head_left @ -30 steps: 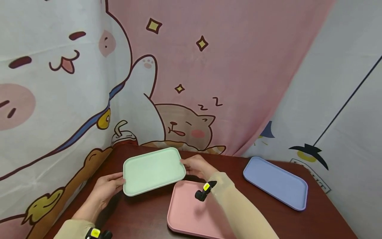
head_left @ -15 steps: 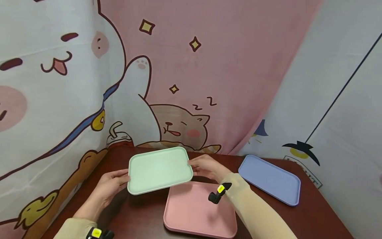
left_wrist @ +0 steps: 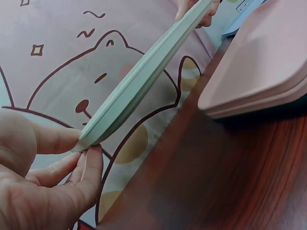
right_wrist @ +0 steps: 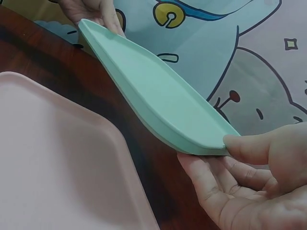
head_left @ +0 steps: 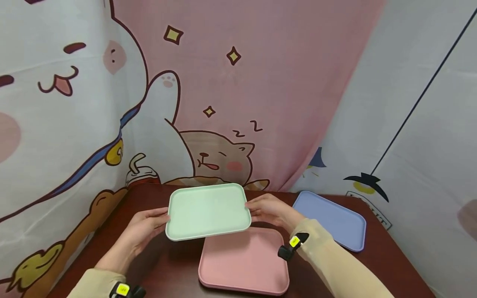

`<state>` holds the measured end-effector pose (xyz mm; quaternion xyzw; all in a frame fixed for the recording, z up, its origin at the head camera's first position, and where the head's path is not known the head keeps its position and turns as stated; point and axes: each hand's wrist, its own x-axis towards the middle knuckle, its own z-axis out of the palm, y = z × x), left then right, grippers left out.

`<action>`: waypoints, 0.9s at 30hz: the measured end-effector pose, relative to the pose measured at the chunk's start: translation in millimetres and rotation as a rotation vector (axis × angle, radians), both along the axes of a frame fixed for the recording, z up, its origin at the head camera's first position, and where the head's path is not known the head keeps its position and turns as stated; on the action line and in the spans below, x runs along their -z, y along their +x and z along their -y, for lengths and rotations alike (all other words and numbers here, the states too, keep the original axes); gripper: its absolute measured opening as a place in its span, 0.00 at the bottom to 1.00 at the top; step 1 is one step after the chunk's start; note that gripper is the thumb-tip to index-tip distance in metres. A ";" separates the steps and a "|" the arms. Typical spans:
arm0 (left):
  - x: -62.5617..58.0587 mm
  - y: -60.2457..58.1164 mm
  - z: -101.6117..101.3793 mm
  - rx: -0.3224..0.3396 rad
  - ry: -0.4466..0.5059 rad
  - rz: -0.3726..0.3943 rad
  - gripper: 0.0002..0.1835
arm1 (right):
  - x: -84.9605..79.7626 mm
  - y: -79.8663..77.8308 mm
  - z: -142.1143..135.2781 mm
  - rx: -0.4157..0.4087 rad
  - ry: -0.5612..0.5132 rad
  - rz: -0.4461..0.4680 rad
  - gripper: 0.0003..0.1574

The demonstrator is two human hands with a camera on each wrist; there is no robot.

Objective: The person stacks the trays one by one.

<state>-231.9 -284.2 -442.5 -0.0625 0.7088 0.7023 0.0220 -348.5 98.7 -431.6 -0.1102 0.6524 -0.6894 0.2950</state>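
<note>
Both hands hold a light green rectangular tray [head_left: 208, 212] in the air above the table, its surface tilted toward the head camera. My left hand [head_left: 147, 227] pinches the tray's left short edge, thumb on top and fingers beneath, as the left wrist view also shows. At the opposite short edge my right hand [head_left: 273, 212] pinches the rim the same way, thumb over it and fingers under. Below and nearer lies a pink tray [head_left: 244, 265], its far edge partly overlapped by the green one. In the left wrist view the pink tray [left_wrist: 268, 62] shows a doubled rim.
A blue tray [head_left: 331, 219] lies at the back right of the dark red wooden table [head_left: 167, 273], partly behind the right forearm. Cartoon-printed cloth [head_left: 283, 82] hangs close along the table's back and left sides.
Both hands have carried the green tray to the right, so it overlaps more of the pink tray's far side. The head view has turned a little right. Pink and blue trays stay put.
</note>
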 end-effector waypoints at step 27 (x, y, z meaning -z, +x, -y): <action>-5.8 -3.2 -56.6 0.096 0.084 0.000 0.25 | -4.9 49.5 -78.3 0.024 0.037 -0.002 0.08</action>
